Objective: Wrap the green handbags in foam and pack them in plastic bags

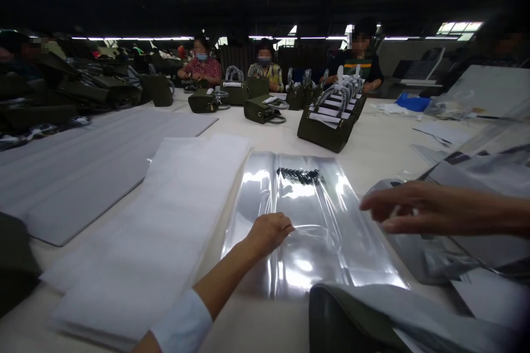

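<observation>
My left hand (269,234) is closed in a pinch over a stack of clear plastic sheets (256,193), and a thin lifted fold of film runs right from its fingertips. On the far part of the sheets lies a row of small black looped pieces (298,176), whose kind I cannot make out. My right hand (409,207) hovers at the right of the sheets, slightly blurred, with fingers stretched leftward, the thumb apart and nothing visible in them. In front of me, at the bottom edge, stands a dark green bag (343,320) with whitish sheet material over it, partly out of view.
White foam sheets (165,209) and a large grey board (95,176) lie to the left. Several dark green handbags (327,127) with wrapped handles stand farther back. Plastic and papers (488,182) are heaped at right. Co-workers (202,69) sit across the table.
</observation>
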Demonstrator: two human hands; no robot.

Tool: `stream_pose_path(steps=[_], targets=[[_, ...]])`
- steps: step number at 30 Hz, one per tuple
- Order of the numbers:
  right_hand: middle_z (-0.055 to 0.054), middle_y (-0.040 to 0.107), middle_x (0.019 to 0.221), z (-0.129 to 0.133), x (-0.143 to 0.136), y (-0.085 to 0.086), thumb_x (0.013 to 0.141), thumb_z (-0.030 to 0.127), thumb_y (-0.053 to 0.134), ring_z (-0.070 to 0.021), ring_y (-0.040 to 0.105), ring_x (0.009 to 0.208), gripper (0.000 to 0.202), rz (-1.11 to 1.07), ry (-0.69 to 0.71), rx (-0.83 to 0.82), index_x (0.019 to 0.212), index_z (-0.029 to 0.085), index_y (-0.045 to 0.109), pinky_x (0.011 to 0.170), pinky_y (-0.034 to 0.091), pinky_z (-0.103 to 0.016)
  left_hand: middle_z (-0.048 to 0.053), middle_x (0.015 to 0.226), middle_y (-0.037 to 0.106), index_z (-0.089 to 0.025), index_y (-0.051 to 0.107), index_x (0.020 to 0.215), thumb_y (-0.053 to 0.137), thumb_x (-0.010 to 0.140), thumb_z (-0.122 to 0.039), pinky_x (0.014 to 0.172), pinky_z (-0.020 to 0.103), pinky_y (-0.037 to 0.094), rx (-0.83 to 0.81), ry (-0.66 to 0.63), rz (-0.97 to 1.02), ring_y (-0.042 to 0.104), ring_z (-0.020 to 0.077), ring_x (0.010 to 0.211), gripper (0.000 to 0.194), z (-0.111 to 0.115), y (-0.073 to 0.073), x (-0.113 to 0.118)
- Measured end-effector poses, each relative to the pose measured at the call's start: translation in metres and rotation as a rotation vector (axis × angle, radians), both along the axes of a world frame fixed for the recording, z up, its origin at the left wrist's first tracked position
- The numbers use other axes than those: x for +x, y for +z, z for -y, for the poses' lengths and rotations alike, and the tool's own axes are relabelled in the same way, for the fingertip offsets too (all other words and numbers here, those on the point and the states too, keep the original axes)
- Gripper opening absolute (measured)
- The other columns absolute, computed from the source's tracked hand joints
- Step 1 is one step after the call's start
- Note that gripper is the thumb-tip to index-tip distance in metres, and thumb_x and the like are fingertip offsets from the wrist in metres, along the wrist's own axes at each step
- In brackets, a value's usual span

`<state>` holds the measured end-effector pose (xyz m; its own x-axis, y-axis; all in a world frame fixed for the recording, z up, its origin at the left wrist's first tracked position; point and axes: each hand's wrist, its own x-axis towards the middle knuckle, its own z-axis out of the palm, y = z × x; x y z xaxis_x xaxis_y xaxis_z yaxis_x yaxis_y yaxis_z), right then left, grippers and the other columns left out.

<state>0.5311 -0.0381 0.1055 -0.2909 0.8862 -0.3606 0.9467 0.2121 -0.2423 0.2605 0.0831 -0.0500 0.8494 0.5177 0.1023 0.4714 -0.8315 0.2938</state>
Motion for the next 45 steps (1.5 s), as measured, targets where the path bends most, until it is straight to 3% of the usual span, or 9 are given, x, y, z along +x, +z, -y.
stream_pose_path(steps=[4,9,14,25,31,35,39,43,45], targets=[[-0.017,0.058,0.11,-0.03,-0.024,-0.085,0.071,0.057,0.058,-0.0288,0.058,0.091,0.067,0.177,0.113,0.279,0.12,0.012,0.05,0.071,0.05,-0.041,-0.001,0.077,0.06,-0.018,0.058,0.078,0.04,0.09,-0.031,0.063,0.022,0.044,-0.016,0.033,0.03,0.056,0.0101,0.068,0.025,-0.015,0.014,0.008],[-0.006,0.06,0.084,-0.024,-0.018,-0.141,0.082,0.008,0.046,-0.0168,0.056,0.07,0.017,0.289,0.192,0.502,0.091,0.015,0.059,0.059,0.046,-0.03,0.002,0.081,0.061,-0.018,0.059,0.084,0.036,0.091,-0.034,0.065,0.026,0.045,0.003,-0.001,0.045,0.056,0.0135,0.072,0.029,-0.018,0.018,0.011],[-0.005,0.059,0.074,-0.022,-0.006,-0.129,0.087,0.012,0.04,-0.0137,0.054,0.065,0.021,0.113,0.177,0.525,0.082,0.015,0.06,0.059,0.041,-0.027,0.009,0.111,0.058,-0.017,0.054,0.107,0.051,0.083,-0.042,0.086,0.042,0.039,0.043,-0.094,0.056,0.052,0.0238,0.099,0.035,-0.001,0.008,0.016],[-0.002,0.06,0.071,-0.03,0.001,-0.128,0.091,0.024,0.04,-0.0087,0.055,0.061,0.028,-0.198,0.132,0.173,0.075,0.013,0.06,0.057,0.041,-0.021,-0.001,0.068,0.058,-0.017,0.06,0.071,0.049,0.085,-0.032,0.056,0.022,0.038,-0.191,-0.035,0.031,0.052,0.0108,0.06,0.023,-0.009,0.005,0.023],[-0.003,0.058,0.072,-0.03,-0.007,-0.115,0.082,0.011,0.05,-0.0134,0.054,0.064,0.009,0.138,0.082,0.411,0.081,0.015,0.059,0.061,0.043,-0.028,-0.003,0.07,0.06,-0.018,0.06,0.072,0.056,0.079,-0.022,0.059,0.02,0.041,-0.347,0.001,0.129,0.055,0.0094,0.064,0.009,-0.016,0.023,0.025],[-0.007,0.061,0.097,-0.02,0.008,-0.12,0.064,-0.007,0.054,-0.0215,0.057,0.083,0.046,0.504,-0.01,0.53,0.102,0.018,0.057,0.07,0.046,-0.035,-0.002,0.07,0.058,-0.017,0.058,0.07,0.057,0.078,-0.024,0.062,0.022,0.041,-0.362,0.066,0.242,0.053,0.0106,0.067,0.011,-0.021,0.042,0.022],[-0.011,0.062,0.088,-0.007,0.022,-0.097,0.067,-0.008,0.049,-0.0259,0.058,0.081,0.036,0.695,-0.095,0.582,0.094,0.012,0.061,0.071,0.047,-0.04,-0.002,0.072,0.059,-0.019,0.061,0.074,0.051,0.082,-0.025,0.065,0.023,0.04,-0.387,0.069,0.278,0.053,0.0111,0.069,0.014,-0.025,0.051,0.017],[-0.013,0.058,0.106,0.0,-0.011,-0.067,0.082,0.0,0.041,-0.0245,0.054,0.098,0.031,0.402,0.224,1.031,0.107,0.012,0.053,0.083,0.044,-0.041,-0.002,0.07,0.058,-0.019,0.06,0.071,0.051,0.08,-0.025,0.063,0.024,0.038,-0.401,0.114,0.307,0.052,0.0114,0.067,0.014,-0.021,0.045,0.024],[-0.01,0.06,0.1,-0.005,-0.036,-0.073,0.086,0.005,0.036,-0.0191,0.056,0.095,0.026,0.142,0.447,1.022,0.106,0.012,0.051,0.077,0.048,-0.033,-0.002,0.069,0.057,-0.019,0.06,0.07,0.053,0.079,-0.025,0.062,0.023,0.038,-0.414,0.137,0.329,0.051,0.0112,0.066,0.013,-0.017,0.043,0.029]])
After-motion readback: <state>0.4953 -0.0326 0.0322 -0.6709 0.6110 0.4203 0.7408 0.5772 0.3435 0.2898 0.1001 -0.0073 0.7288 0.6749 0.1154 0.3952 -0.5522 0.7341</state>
